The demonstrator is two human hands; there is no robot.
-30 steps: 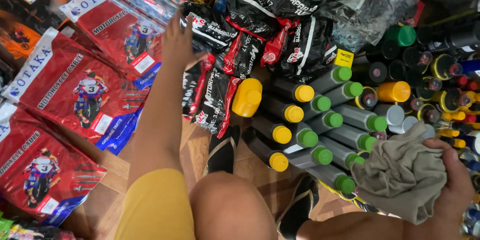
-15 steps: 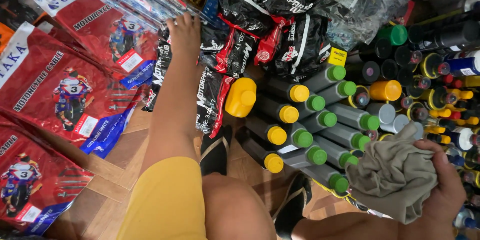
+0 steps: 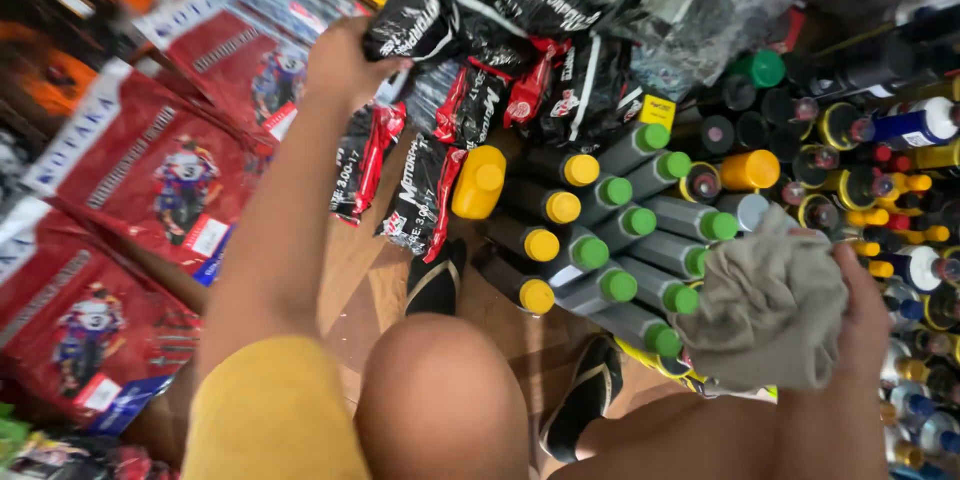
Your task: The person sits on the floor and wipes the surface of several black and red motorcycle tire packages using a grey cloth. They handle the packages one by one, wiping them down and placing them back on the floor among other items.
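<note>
Black packet (image 3: 412,28) lifted clear above the packet pile at upper centre, left hand (image 3: 340,62) fingers clamped on its end, right hand (image 3: 860,315) fingers closed round grey rag (image 3: 765,305); support the packet's sagging end; wooden floor (image 3: 375,285), crowded with capped bottles (image 3: 600,240).

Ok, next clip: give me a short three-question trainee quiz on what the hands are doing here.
1. True or false: the left hand grips a black plastic packet.
2. What does the right hand hold? A) a grey cloth B) a yellow bottle C) a red packet
3. Fill in: the grey bottles lying on the wooden floor have yellow or ____ caps.

Key: 1 true; 2 A, the grey cloth; 3 green.
</note>
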